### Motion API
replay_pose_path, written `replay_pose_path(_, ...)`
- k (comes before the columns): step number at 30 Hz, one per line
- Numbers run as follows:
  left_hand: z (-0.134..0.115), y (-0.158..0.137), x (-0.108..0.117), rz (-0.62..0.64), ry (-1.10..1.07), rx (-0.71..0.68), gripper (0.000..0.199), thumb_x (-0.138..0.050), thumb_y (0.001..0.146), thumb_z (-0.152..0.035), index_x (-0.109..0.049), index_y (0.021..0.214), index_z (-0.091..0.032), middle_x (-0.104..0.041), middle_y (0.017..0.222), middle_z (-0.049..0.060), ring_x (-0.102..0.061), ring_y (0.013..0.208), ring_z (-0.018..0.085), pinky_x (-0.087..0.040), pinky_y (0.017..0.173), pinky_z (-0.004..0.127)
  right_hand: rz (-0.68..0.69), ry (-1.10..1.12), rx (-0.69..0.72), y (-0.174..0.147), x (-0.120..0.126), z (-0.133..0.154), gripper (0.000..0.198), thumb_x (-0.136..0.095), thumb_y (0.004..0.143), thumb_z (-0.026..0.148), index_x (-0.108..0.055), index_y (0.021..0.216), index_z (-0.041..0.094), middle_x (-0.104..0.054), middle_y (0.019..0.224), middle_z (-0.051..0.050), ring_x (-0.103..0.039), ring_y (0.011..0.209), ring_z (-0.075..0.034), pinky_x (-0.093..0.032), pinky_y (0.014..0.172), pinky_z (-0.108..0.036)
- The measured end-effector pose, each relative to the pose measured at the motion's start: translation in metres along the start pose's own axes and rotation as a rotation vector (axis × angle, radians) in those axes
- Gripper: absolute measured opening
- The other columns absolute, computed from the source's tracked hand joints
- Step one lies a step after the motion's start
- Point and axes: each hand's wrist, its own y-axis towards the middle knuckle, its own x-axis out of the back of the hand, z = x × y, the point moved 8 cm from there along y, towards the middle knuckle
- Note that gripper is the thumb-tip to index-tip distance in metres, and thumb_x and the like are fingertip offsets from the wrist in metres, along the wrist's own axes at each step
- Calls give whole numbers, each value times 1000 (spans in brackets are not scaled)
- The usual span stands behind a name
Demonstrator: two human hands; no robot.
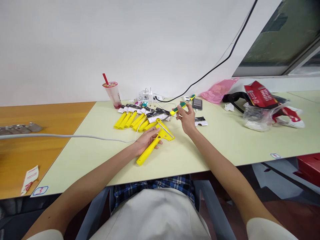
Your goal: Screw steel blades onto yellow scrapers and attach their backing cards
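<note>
A yellow scraper (147,150) lies tilted in my left hand (147,140), its handle pointing toward me and its wide head at the upper right. My fingers are wrapped around it near the neck. In my right hand (186,116) is a screwdriver (180,108) with a green and yellow handle, pinched by the fingers. Its dark shaft slants down to the left, above the scraper head; whether the tip touches anything cannot be told. Just beyond my left hand lie several more yellow scrapers (128,120) in a row, their heads in black-and-white card sleeves (156,115).
A drink cup (114,95) with a red straw stands at the back left. Behind my right hand are a dark phone-like device (197,104) and a card sleeve (201,121). A pink bag (218,90) and clear plastic bag (258,116) lie rightward. A grey cable (87,136) crosses the left.
</note>
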Motion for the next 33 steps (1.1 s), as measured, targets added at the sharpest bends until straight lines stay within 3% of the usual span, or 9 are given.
replay_pose_path(4,0,0,1,-13,-26,12,56,-98,77,-46,-52,101,-24,-71,88,0,-74,61,16,-55,41,21,-213,-2,-8,15,34,-7,63,-95,76,64,-61,119,31,-81,95,-1,-63,69,-14,-51,52,-24)
replay_pose_path(7,0,0,1,-16,-40,16,54,-97,79,-45,-53,102,-24,-70,87,-1,-73,59,15,-54,41,21,-288,-48,23,22,52,-8,65,-94,75,64,-61,120,30,-80,93,-1,-62,67,-14,-49,51,-23)
replay_pose_path(17,1,-1,2,-47,-76,42,44,-90,85,-38,-55,107,-24,-69,86,0,-72,58,16,-52,39,22,-76,-517,248,16,30,6,67,-77,92,71,-62,141,26,-74,91,-3,-69,76,-22,-56,62,-33)
replay_pose_path(33,4,1,4,-31,-75,47,35,-83,88,-33,-53,104,-24,-71,90,2,-71,58,18,-52,39,24,-41,-555,268,15,25,3,67,-76,91,73,-64,139,27,-75,88,-3,-73,77,-25,-57,67,-38)
